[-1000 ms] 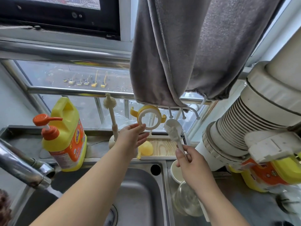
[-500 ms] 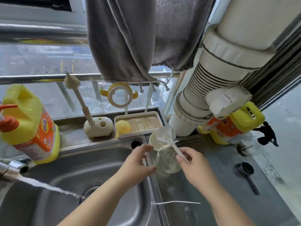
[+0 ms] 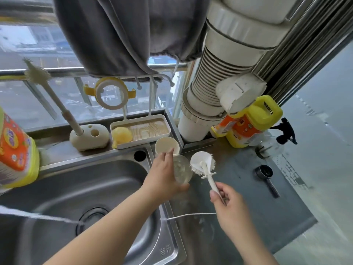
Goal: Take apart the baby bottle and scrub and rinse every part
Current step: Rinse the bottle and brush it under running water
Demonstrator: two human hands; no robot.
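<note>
Clear bottle body (image 3: 181,172): gripped round its side by the left hand (image 3: 164,176) at frame centre, on the counter (image 3: 238,203) just right of the sink (image 3: 91,190), probably to be carried to the running water (image 3: 38,217). White bottle brush (image 3: 203,163): handle pinched in the fingers (image 3: 214,195) of the right hand (image 3: 229,207), head beside the bottle, likely readied for scrubbing. Collar ring with yellow handles (image 3: 111,95) is hung on the drying rack behind; the tap is cut off at left, and the bottle's far side is hidden by the hand.

Count of things at the sink

Two hands (image 3: 164,180) (image 3: 231,209), two brushes (image 3: 203,164) (image 3: 47,92), two detergent jugs (image 3: 248,123) (image 3: 13,150), one bottle (image 3: 181,171), one cup (image 3: 166,145).
</note>
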